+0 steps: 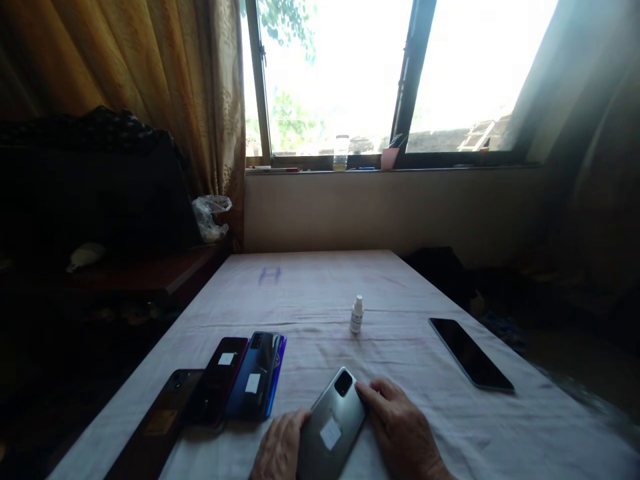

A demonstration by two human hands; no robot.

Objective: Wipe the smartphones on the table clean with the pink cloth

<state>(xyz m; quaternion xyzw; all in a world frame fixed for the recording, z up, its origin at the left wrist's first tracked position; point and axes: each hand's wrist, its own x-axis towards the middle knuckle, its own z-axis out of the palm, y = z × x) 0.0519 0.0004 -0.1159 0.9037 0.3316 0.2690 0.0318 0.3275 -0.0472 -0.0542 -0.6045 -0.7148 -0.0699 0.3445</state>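
Note:
A grey smartphone [345, 407] with a dark camera block and a white sticker lies back side up between my hands. My left hand [280, 445] grips its left edge, the thumb along the side. On the opposite edge, near the camera, my right hand [397, 427] holds it with thumb and fingers closed. To the left, several more phones lie in an overlapping row: a brown phone [150, 437], a dark red-edged phone [215, 390] and a blue phone [254, 363] among them. Beyond the grey phone stands a small white bottle [357, 317], upright.
A black-screened phone [470, 353] lies at the right of the cloth-covered table [310, 293]. At left is a dark wooden desk [190, 263] with a plastic bag [210, 217]. A pink cup [389, 159] and a clear jar [341, 153] stand on the windowsill.

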